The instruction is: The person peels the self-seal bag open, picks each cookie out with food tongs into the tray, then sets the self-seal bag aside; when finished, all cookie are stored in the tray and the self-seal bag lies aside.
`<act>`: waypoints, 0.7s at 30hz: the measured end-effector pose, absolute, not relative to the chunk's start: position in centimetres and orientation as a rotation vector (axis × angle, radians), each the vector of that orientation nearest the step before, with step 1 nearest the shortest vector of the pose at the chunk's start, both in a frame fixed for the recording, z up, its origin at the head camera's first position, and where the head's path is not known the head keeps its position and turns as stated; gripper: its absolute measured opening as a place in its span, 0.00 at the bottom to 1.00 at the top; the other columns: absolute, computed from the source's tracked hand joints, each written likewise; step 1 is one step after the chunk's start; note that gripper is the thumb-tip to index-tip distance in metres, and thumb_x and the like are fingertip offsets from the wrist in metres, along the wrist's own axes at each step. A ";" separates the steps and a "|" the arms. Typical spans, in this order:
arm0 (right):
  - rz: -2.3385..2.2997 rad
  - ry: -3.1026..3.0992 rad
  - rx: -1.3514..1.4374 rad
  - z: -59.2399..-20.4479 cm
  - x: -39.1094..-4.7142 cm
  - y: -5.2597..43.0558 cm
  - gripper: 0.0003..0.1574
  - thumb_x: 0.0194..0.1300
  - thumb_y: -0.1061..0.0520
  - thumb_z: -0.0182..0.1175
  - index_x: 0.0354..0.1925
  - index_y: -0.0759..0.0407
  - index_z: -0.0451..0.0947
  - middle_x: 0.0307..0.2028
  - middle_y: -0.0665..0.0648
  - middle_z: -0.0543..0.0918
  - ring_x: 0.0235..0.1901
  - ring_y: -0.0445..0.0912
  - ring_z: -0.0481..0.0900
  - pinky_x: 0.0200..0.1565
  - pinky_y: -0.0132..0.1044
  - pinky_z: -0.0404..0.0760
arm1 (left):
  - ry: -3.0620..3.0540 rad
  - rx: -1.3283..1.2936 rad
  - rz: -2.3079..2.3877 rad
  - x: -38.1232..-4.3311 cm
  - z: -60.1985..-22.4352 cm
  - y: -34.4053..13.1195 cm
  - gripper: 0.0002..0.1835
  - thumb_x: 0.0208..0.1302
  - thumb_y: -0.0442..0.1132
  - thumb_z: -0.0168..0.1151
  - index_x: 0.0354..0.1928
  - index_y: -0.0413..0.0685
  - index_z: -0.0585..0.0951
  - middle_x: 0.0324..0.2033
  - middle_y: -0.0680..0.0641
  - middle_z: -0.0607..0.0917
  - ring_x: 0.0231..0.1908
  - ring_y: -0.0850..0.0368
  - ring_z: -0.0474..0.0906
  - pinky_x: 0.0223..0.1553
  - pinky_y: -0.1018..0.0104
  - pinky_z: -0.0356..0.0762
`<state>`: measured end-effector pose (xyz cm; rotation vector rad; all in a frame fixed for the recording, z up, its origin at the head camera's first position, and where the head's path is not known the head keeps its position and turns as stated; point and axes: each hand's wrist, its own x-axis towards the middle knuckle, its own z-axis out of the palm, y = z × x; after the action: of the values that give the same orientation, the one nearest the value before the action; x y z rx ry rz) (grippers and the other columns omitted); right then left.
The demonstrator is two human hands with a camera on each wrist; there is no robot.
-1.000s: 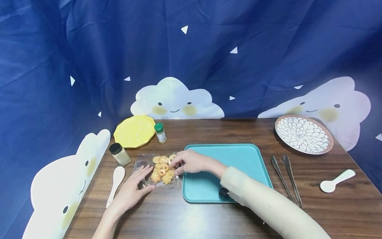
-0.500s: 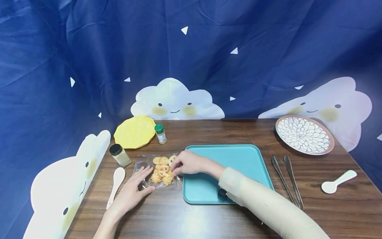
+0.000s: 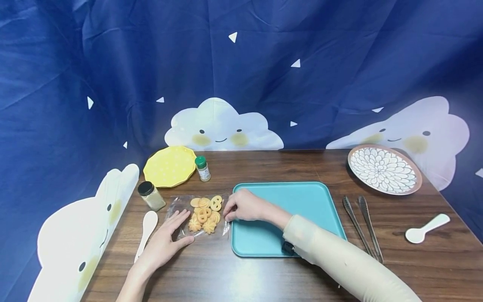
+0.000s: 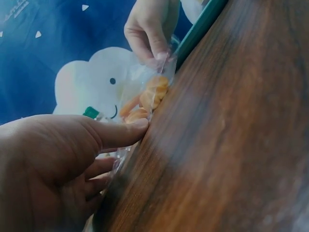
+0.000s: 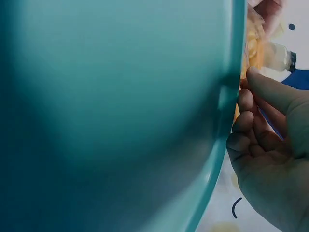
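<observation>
A clear plastic bag (image 3: 183,201) lies on the table with several golden cookies (image 3: 204,213) in or on it, some pretzel-shaped and some swirled. My left hand (image 3: 166,240) rests on the bag's left side, fingers spread and fairly straight, thumb along the front edge. At the opposite end, my right hand (image 3: 245,205) pinches the bag's right edge between thumb and fingers, above the rim of the teal tray (image 3: 298,197). The left wrist view shows the right hand's fingertips (image 4: 161,55) at the raised plastic. Tray and fingers partly hide the cookies in the right wrist view.
Left of the bag are a white rice spoon (image 3: 148,226) and a black-lidded jar (image 3: 152,197). Behind stand a yellow plate (image 3: 170,166) and green-capped bottle (image 3: 203,170). On the right lie tongs (image 3: 367,226), a patterned plate (image 3: 385,170) and a small white spoon (image 3: 416,235).
My right hand has shifted slightly right from the cookies to the bag's edge, uncovering the pretzel-shaped cookie at the upper right. My left hand has stayed nearly still.
</observation>
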<state>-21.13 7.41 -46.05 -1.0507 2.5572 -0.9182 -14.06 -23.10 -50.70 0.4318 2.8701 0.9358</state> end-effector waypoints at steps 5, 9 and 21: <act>-0.941 2.562 -1.047 -46.5 -21.1 7.1 0.06 0.58 0.52 0.76 0.35 0.51 0.91 0.29 0.47 0.85 0.28 0.32 0.76 0.31 0.22 0.76 | 2.882 0.444 0.922 -13.8 -50.7 -23.6 0.42 0.59 0.59 0.72 0.74 0.60 0.68 0.75 0.49 0.69 0.78 0.40 0.58 0.76 0.34 0.60; -0.846 2.691 -1.015 -46.8 -21.3 6.7 0.11 0.56 0.46 0.76 0.37 0.48 0.91 0.29 0.48 0.82 0.29 0.36 0.72 0.30 0.25 0.73 | 2.902 0.456 0.904 -13.9 -50.8 -23.9 0.42 0.58 0.59 0.72 0.74 0.62 0.68 0.75 0.50 0.70 0.78 0.41 0.60 0.76 0.37 0.61; -0.533 2.857 -0.819 -46.4 -20.8 5.7 0.21 0.47 0.39 0.80 0.39 0.45 0.90 0.33 0.47 0.81 0.34 0.42 0.75 0.29 0.32 0.74 | 3.031 0.530 0.935 -14.6 -50.5 -24.0 0.43 0.51 0.59 0.78 0.70 0.59 0.74 0.69 0.51 0.77 0.71 0.46 0.72 0.73 0.44 0.69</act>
<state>-20.85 5.70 -46.37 -0.8195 2.8570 -0.5332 -14.59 -23.97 -50.52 0.5301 3.0309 0.9352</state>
